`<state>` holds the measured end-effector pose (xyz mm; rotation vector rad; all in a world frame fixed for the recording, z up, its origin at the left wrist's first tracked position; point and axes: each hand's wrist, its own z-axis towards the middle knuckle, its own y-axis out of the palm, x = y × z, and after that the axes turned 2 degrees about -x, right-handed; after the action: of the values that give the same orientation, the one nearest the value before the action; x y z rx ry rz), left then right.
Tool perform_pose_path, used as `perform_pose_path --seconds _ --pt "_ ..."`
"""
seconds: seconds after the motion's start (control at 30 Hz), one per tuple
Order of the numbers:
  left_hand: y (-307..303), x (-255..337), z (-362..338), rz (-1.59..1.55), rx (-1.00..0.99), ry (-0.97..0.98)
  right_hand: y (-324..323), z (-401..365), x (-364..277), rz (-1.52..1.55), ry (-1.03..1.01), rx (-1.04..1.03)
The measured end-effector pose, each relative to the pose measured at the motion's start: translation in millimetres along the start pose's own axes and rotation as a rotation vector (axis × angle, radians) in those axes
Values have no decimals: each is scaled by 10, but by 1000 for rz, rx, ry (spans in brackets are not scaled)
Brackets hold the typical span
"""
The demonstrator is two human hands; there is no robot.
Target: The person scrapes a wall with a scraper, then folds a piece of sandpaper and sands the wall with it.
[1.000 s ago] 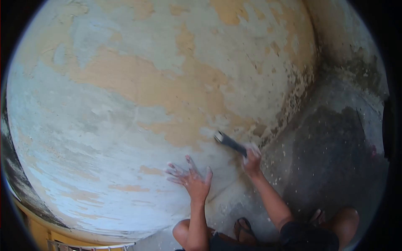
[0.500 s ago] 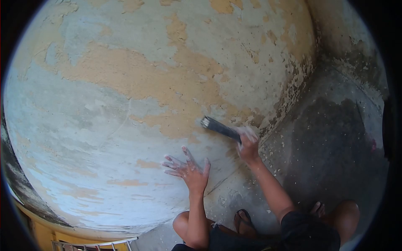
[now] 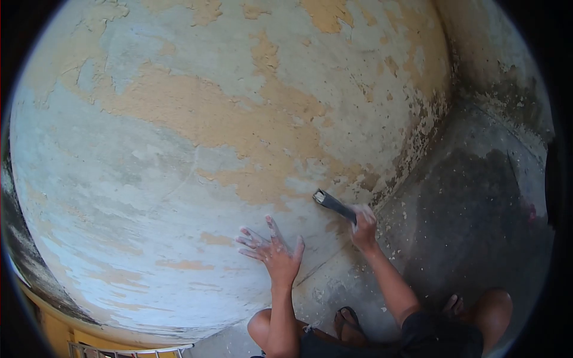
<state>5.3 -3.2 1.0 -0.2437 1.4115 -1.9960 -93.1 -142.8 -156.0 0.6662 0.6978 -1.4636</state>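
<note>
My left hand (image 3: 278,255), dusted white, lies with spread fingers against the lower part of the wall (image 3: 143,158). In my right hand (image 3: 363,229) is a long dark scraper (image 3: 338,207), gripped at its lower right end. Its pale, whitish far end points up and left, right at the wall beside a tan patch (image 3: 256,185). Flaking whitish paint and bare tan areas cover this wall. The fingers of my right hand are wrapped round the tool and dusted white too.
Grey concrete floor (image 3: 441,232) with a dark stain and scattered paint flakes runs along the wall's base. A second stained wall (image 3: 507,77) meets it at the upper right. My sandalled foot (image 3: 349,325) is below, and a metal ladder (image 3: 131,351) lies at the lower left.
My right hand has moved the scraper down and to the right along the wall. My left hand stays spread on the wall; the view has shifted slightly.
</note>
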Motion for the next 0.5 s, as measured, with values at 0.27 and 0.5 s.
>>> perform_pose_path --seconds 0.27,0.5 --pt "18 -4 -17 3 24 5 -106 528 -376 32 -28 -41" --pt "-1 2 -26 -69 22 22 -24 477 -458 39 8 20"
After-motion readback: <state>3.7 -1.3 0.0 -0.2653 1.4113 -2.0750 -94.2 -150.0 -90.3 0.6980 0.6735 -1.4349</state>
